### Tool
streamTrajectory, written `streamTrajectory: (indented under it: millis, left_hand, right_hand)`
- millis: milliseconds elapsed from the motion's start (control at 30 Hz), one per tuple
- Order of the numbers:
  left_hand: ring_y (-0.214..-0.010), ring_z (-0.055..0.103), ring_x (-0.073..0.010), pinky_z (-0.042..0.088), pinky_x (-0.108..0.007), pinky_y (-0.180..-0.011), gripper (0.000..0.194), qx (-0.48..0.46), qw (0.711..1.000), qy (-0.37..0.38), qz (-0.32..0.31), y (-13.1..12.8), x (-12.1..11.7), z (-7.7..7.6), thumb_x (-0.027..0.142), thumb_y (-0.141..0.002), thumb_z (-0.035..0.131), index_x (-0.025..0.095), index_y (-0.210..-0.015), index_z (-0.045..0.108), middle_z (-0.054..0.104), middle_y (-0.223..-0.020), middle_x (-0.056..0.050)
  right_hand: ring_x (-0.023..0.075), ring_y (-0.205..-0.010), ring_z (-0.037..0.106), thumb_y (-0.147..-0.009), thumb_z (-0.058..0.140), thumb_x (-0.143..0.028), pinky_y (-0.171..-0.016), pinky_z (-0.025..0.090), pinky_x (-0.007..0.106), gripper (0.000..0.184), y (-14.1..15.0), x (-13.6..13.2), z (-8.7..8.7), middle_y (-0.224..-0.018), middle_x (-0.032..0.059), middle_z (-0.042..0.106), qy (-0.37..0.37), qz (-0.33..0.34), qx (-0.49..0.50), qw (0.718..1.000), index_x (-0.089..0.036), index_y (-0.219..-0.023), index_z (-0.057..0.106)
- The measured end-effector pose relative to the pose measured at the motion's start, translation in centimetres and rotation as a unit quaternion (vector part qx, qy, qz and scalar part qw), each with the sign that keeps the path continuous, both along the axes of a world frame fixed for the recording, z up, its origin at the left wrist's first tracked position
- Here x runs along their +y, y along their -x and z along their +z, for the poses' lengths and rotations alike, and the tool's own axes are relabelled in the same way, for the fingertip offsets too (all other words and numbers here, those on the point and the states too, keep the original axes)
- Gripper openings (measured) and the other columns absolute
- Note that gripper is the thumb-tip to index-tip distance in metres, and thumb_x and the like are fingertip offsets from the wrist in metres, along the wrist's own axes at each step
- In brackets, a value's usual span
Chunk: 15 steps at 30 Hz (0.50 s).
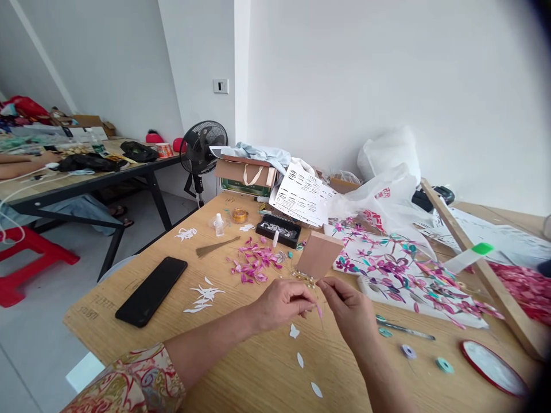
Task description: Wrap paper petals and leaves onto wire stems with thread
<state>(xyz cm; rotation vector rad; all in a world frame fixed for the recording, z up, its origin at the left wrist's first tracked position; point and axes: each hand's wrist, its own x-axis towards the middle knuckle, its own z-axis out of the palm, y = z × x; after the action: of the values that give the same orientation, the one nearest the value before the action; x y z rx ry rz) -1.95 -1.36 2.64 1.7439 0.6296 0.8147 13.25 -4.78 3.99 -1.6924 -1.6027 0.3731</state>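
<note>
My left hand (282,304) is closed in a pinch, and a slim pink petal (319,311) hangs at its fingertips. Close beside it, my right hand (348,310) also pinches, its fingertips almost meeting the left ones; what lies between them is too small to make out. A thin strand trails below the petal. Just beyond the hands stands a wooden block (319,256), with small pearly beads (305,277) along its near foot. A heap of pink petals (253,261) lies left of the block. Below my hands are white leaf-shaped pieces (300,359).
A black phone (151,291) and white cut pieces (204,296) lie leftward. Behind are a black tray (279,229), a small bottle (219,225) and patterned sheets (301,192). Rightward are floral work (400,264), a pen-like tool (407,327), thread spools (444,365) and a wooden bar (482,269).
</note>
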Motion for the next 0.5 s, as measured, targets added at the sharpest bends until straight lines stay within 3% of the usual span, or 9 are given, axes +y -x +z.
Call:
streamTrajectory:
  millis: [100, 200, 333, 500]
  left_hand:
    - [-0.052, 0.05, -0.0076, 0.043, -0.02, -0.053, 0.016, -0.056, 0.988, 0.147, 0.009, -0.1, 0.0, 0.1, 0.028, -0.068, 0.059, 0.012, -0.07, 0.06, 0.053, -0.057, 0.001]
    - [-0.052, 0.049, -0.0076, 0.043, -0.022, -0.055, 0.023, -0.086, 0.976, 0.198, 0.007, -0.1, 0.0, 0.2, 0.033, -0.064, 0.063, 0.011, -0.069, 0.059, 0.054, -0.057, 0.001]
    - [-0.053, 0.05, -0.0074, 0.042, -0.021, -0.056, 0.022, -0.094, 0.974, 0.206, 0.009, -0.1, 0.0, 0.3, 0.031, -0.064, 0.063, 0.011, -0.07, 0.058, 0.055, -0.06, 0.0]
    - [-0.055, 0.05, -0.0075, 0.041, -0.019, -0.055, 0.01, -0.086, 0.983, 0.146, 0.064, -0.2, 0.0, 0.2, 0.021, -0.07, 0.055, 0.011, -0.072, 0.058, 0.054, -0.059, 0.001]
  right_hand:
    - [0.0099, -0.045, 0.043, -0.074, 0.044, -0.045, -0.042, 0.031, 0.019, 0.035, 0.2, 0.5, -1.3, -0.048, -0.003, 0.049, 0.012, 0.013, 0.073, 0.997, -0.016, -0.063, 0.06]
    - [0.0105, -0.046, 0.042, -0.072, 0.047, -0.048, -0.042, 0.03, 0.02, 0.036, 0.5, 0.6, -1.9, -0.048, -0.0027, 0.049, 0.012, 0.017, 0.117, 0.993, -0.016, -0.062, 0.06]
    - [0.011, -0.048, 0.041, -0.069, 0.049, -0.048, -0.045, 0.03, 0.02, 0.034, 0.6, 0.7, -2.2, -0.05, -0.0026, 0.048, 0.032, 0.016, 0.16, 0.987, -0.016, -0.061, 0.058]
    - [0.0092, -0.044, 0.034, -0.073, 0.046, -0.046, -0.042, 0.027, 0.019, 0.034, 1.7, 0.1, -3.6, -0.046, -0.005, 0.038, 0.056, 0.042, 0.187, 0.98, -0.016, -0.061, 0.056]
